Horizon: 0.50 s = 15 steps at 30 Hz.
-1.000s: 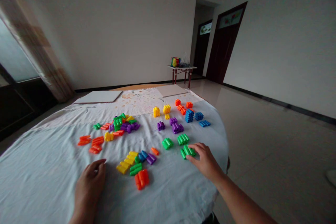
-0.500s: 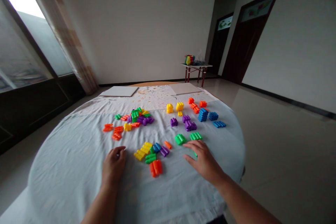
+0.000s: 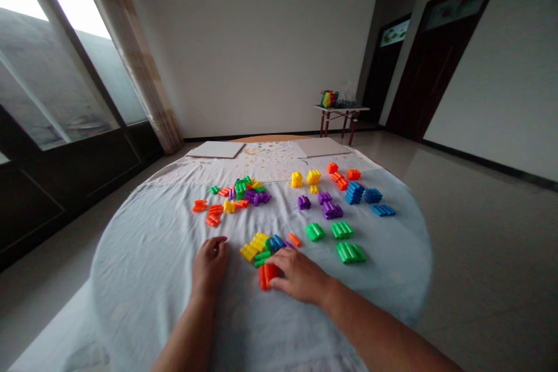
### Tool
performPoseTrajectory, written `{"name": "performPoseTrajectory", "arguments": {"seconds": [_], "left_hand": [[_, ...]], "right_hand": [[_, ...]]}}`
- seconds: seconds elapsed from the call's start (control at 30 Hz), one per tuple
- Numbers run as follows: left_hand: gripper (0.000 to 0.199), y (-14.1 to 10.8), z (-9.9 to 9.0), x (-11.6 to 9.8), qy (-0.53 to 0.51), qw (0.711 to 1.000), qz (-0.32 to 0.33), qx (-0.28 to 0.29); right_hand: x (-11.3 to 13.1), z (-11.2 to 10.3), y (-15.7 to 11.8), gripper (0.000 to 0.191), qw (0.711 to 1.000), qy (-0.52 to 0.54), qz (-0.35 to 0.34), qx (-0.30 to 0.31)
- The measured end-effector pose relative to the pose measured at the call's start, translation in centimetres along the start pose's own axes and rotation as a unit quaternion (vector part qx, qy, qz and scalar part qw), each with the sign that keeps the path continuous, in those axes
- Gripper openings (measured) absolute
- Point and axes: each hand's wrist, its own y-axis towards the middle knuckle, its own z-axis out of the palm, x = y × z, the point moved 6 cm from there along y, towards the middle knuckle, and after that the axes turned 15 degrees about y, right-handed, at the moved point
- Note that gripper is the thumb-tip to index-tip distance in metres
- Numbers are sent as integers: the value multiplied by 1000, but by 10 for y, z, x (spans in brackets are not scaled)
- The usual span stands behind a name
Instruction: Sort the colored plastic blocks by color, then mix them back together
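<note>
My right hand (image 3: 300, 274) is at the near end of a small group of plastic building blocks. Its thumb and fingers close around the right part of a red-orange block (image 3: 263, 278). Just beyond its fingertips lie a green block (image 3: 262, 258), a blue block (image 3: 276, 242) and an orange piece (image 3: 294, 239); a purple block (image 3: 288, 244) is partly covered by the hand. To the left of this group, my left hand (image 3: 210, 261) rests on the cloth, fingers loosely curled and nothing visible in them. A yellow block (image 3: 255, 246) is the nearest thing to it.
Blocks sorted by colour sit on the right: green (image 3: 351, 252), purple (image 3: 332, 210), blue (image 3: 355, 192), yellow (image 3: 313, 177) and orange (image 3: 339, 180). A mixed heap (image 3: 240, 190) lies further left. Two flat boards (image 3: 218, 149) rest at the far edge of the cloth-covered table (image 3: 143, 256).
My right hand has moved left from the green blocks to the red-orange block, leaving a green block uncovered on the right. My left hand stays by the yellow block. The camera view has turned slightly left.
</note>
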Motion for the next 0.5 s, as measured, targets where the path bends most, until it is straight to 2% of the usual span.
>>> {"name": "performPoseTrajectory", "arguments": {"seconds": [0.17,0.33,0.5], "left_hand": [[35,1,0,1,-1,1000,2,1],[35,3,-3,-1,2,1000,2,2],[37,5,-3,0,4,1000,-10,11]], "right_hand": [[1,4,2,39,1000,-18,19,0],[1,5,0,32,998,-25,-8,61],[-2,0,6,24,998,-34,13,43]]}}
